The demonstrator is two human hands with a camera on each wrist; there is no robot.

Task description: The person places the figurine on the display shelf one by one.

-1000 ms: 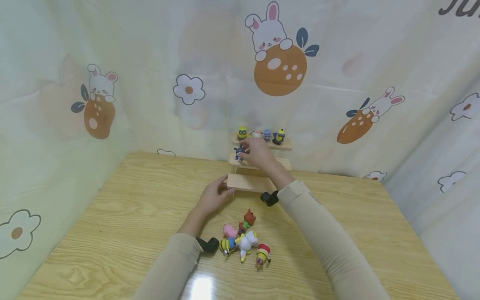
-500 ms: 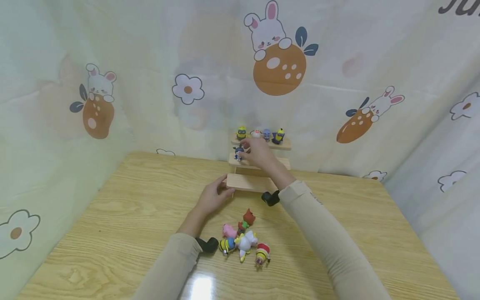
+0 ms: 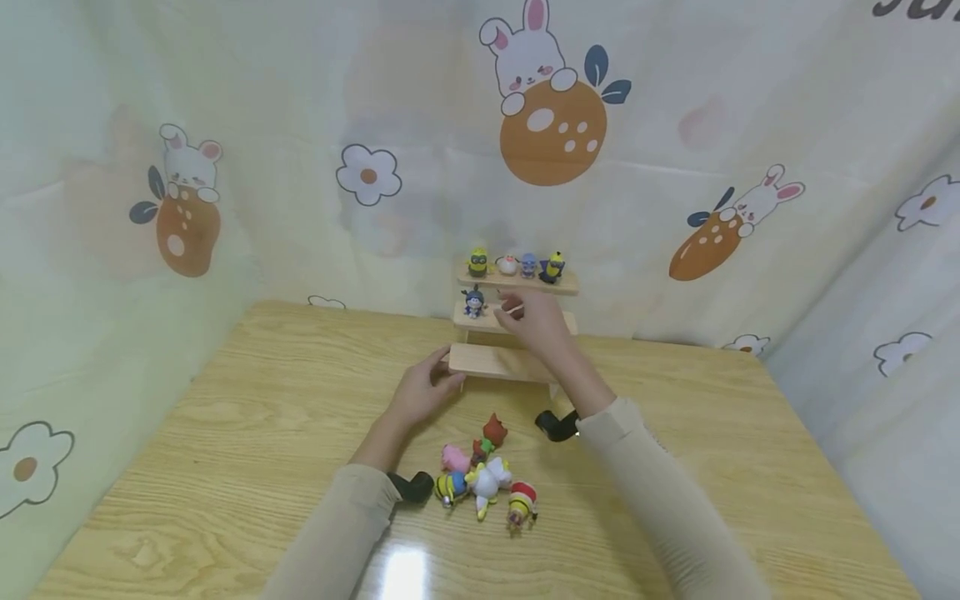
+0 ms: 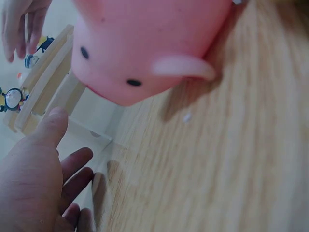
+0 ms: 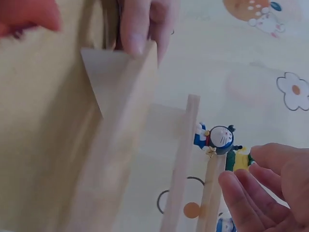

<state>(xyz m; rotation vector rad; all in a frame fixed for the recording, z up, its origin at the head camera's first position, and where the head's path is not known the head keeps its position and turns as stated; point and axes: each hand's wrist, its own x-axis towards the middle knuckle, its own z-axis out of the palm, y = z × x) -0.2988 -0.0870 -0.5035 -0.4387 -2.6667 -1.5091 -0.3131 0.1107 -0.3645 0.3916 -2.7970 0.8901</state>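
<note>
A three-step wooden stand is set toward the back of the table. My left hand holds the left end of its lowest step, thumb in front and fingers behind. On the middle step, at the left, stands a blue-and-white cat figurine wearing a dark head cover. Just to its right, my right hand hovers with loosely bent fingers and nothing between them; the right wrist view also shows the figurine apart from the fingertips. The top step bears several small figurines, including a yellow one with goggles and a white one.
Between my forearms lie several figurines: a red fox-like one, a pink pig, a yellow-and-blue one, a white one and a red-and-yellow one. Black wrist cameras jut from both wrists. A printed curtain hangs behind.
My right hand has let go of the blue-and-white cat figurine and moved to the right, leaving it standing on the middle step. The left hand keeps its hold on the stand.
</note>
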